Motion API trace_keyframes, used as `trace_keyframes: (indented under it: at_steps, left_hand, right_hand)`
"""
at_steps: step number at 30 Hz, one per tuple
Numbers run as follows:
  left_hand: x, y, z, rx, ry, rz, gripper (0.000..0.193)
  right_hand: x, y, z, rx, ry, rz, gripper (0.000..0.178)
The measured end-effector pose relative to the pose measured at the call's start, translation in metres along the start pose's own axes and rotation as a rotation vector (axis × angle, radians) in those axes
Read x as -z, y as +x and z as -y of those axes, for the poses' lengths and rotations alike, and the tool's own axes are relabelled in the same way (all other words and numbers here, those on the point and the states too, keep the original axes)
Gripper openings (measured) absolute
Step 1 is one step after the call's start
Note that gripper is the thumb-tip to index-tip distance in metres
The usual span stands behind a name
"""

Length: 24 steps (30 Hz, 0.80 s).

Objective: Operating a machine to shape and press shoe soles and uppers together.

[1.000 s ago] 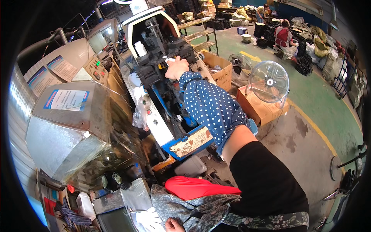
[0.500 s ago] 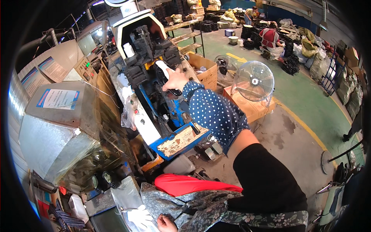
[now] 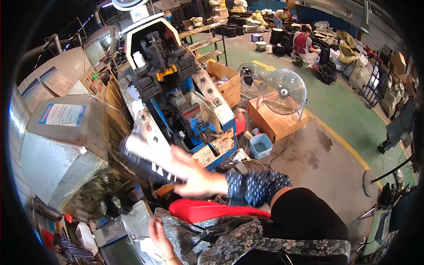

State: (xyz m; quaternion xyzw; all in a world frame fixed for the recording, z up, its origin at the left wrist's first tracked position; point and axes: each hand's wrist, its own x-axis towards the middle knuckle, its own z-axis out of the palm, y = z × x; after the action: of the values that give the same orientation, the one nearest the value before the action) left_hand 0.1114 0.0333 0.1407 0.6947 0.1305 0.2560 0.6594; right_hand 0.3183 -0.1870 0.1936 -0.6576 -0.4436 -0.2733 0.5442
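Note:
My right hand (image 3: 198, 179), in a dotted blue sleeve cover, grips a black-and-white shoe (image 3: 148, 154). Motion smears both, and the shoe's finer details are lost. It is in front of the shoe-making machine (image 3: 152, 81), whose black clamps and blue inner parts show beyond. At the lower edge my left hand (image 3: 159, 236) is raised with its fingers stretched, holding nothing that I can see. Close beside it lies a white glove (image 3: 150, 249), partly covered by the hand.
A grey metal housing (image 3: 66, 141) stands at the left, with a pair of dark shoes (image 3: 112, 205) below it. Right of the machine are a round fan (image 3: 283, 92) on a cardboard box (image 3: 274, 121) and a blue bucket (image 3: 260, 146). Two people work among sacks farther back.
My right hand has drawn back from the machine, bringing the shoe toward me and to the left. My left hand has risen from the lower edge, and its fingers now extend.

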Motion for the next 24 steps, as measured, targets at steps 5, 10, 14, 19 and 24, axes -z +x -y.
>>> trace_keyframes:
  at_steps: [5,10,14,19,24]
  left_hand:
    - [-0.017,0.033,-0.057,0.347,-0.834,-0.123,0.080]
    - [-0.063,0.049,0.001,0.355,-0.733,0.190,0.076]
    - [-0.112,0.065,0.050,0.268,-0.656,0.427,0.071]
    - [-0.108,0.055,0.111,0.178,-0.522,0.477,0.066]
    - [-0.011,-0.016,0.097,0.373,-0.521,0.044,0.059]
  right_hand:
    - [-0.045,-0.065,0.084,0.113,0.343,0.473,0.108]
    - [-0.091,-0.036,0.074,-0.308,0.834,0.483,0.058]
    - [-0.100,-0.037,0.096,-0.150,0.915,0.399,0.025]
    - [-0.130,-0.051,0.084,-0.163,0.988,0.400,0.018]
    - [-0.069,-0.030,0.081,-0.467,1.023,0.498,0.020]
